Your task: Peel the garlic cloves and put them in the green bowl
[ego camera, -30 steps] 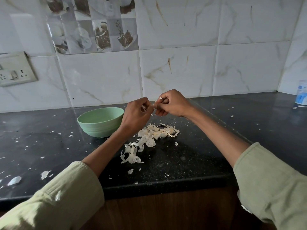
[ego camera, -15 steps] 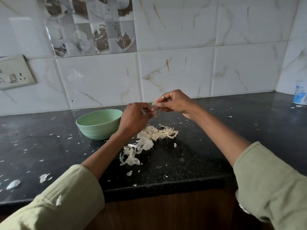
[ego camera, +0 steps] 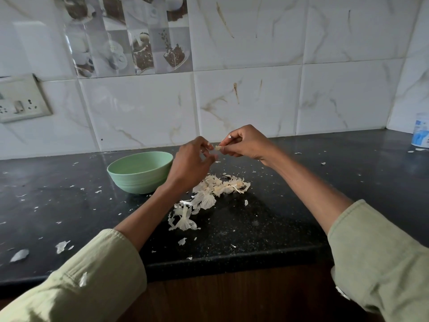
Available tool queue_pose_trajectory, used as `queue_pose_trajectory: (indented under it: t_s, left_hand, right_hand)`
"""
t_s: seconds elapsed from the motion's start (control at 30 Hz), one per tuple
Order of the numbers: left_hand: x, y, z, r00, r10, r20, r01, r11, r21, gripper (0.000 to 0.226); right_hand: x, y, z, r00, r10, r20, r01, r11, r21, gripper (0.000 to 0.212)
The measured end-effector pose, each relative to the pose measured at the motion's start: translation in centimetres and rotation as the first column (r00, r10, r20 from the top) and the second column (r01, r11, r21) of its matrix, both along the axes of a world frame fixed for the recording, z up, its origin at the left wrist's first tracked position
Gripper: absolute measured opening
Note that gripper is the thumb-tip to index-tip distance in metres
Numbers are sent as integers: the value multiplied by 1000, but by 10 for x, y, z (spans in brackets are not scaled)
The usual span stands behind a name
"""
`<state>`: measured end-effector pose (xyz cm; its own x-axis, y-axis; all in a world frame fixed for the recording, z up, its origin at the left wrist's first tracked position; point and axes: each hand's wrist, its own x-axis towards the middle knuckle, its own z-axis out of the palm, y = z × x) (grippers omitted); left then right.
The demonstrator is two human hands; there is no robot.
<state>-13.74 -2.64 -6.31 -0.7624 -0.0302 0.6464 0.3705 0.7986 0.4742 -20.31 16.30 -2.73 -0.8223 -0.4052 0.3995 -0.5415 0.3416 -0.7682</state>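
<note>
Right hand [ego camera: 246, 144]: raised above the counter, fingertips pinching a small clove [ego camera: 218, 148].
Left hand [ego camera: 191, 162]: just beside it, fingers loosely curled, tips at the clove; whether they grip it cannot be told.
Bowl [ego camera: 139, 174]: green, upright on the counter [ego camera: 290, 205], left of the hands.
Peels [ego camera: 209, 194]: heaped below the hands, right of the bowl.

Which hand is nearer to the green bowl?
The left. The left hand is just beside the green bowl, at its right rim. The right hand is farther right, pinching the garlic clove.
</note>
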Motion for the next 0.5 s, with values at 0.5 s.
queue_pose_trajectory:
  t_s: [0.5]
  left_hand:
    - [4, 6, -4, 997, -67, 25, 67, 998, 18, 10]
  right_hand:
    - [5, -3, 2, 982, 169, 80, -173, 984, 49, 30]
